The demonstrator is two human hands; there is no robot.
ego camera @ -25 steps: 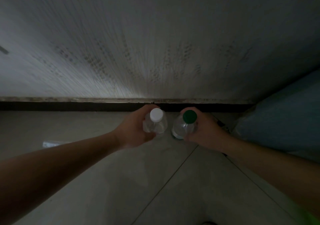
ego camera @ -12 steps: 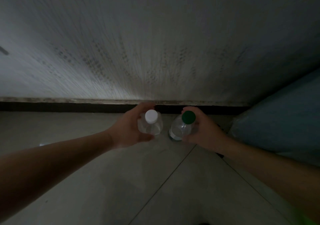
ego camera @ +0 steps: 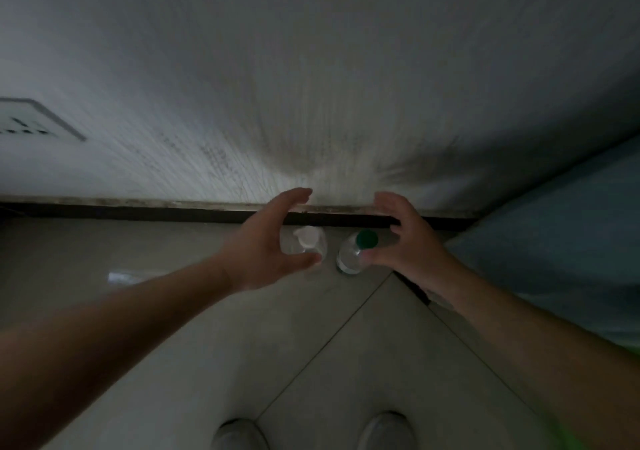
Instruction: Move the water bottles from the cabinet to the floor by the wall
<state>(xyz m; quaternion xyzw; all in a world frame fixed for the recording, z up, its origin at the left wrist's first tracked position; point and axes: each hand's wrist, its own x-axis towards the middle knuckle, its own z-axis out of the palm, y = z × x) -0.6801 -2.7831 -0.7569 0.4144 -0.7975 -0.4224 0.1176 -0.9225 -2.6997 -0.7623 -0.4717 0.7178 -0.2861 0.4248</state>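
Note:
Two clear water bottles stand upright side by side on the tiled floor, close to the dark skirting of the wall. The white-capped bottle (ego camera: pixel 307 241) is on the left, the green-capped bottle (ego camera: pixel 356 252) on the right. My left hand (ego camera: pixel 270 245) hovers just above the white-capped one, fingers spread in a loose curve, holding nothing. My right hand (ego camera: pixel 398 241) is likewise open above the green-capped one, its thumb near the cap.
The pale wall (ego camera: pixel 311 85) rises behind the bottles, with a dark skirting strip (ego camera: pixel 138 212) along its foot. A blue-grey soft object (ego camera: pixel 561 241) fills the right side. My shoes (ego camera: pixel 239 434) show at the bottom edge. A wall socket plate (ego camera: pixel 31 120) sits far left.
Both hands have let go of the bottles and lifted away with fingers spread. The bottles now stand on the floor by themselves. The view has tilted down, showing my shoes.

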